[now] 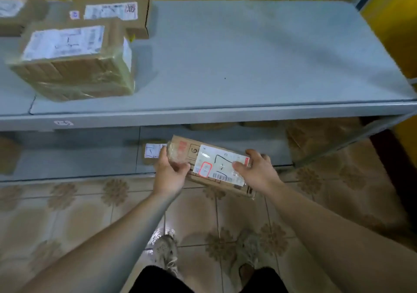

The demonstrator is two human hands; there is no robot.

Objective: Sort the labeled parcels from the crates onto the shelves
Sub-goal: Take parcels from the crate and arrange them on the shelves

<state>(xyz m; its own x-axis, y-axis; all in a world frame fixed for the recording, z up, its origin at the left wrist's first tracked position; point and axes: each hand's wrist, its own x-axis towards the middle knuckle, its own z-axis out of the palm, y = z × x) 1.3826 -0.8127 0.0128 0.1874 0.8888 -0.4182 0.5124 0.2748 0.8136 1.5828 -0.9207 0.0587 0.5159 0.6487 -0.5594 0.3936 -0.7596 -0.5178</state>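
A flat cardboard parcel [216, 166] with a white shipping label and a red-bordered sticker is held in front of the lower shelf. My left hand [170, 172] grips its taped left end. My right hand [257, 168] grips its right end, thumb on the label. The grey upper shelf [248, 62] carries a taped brown box [74, 64] at the left, another labeled box [112, 15] behind it, and a third [13, 15] at the far left. On the lower shelf [90, 157] a small labeled parcel [152, 151] lies just behind my left hand.
More brown parcels [320, 134] sit on the lower shelf at the right, under the upper board. A yellow wall stands behind the shelving. Patterned floor tiles [90, 213] and my feet [167, 252] are below. A shelf post [338, 150] slants at the right.
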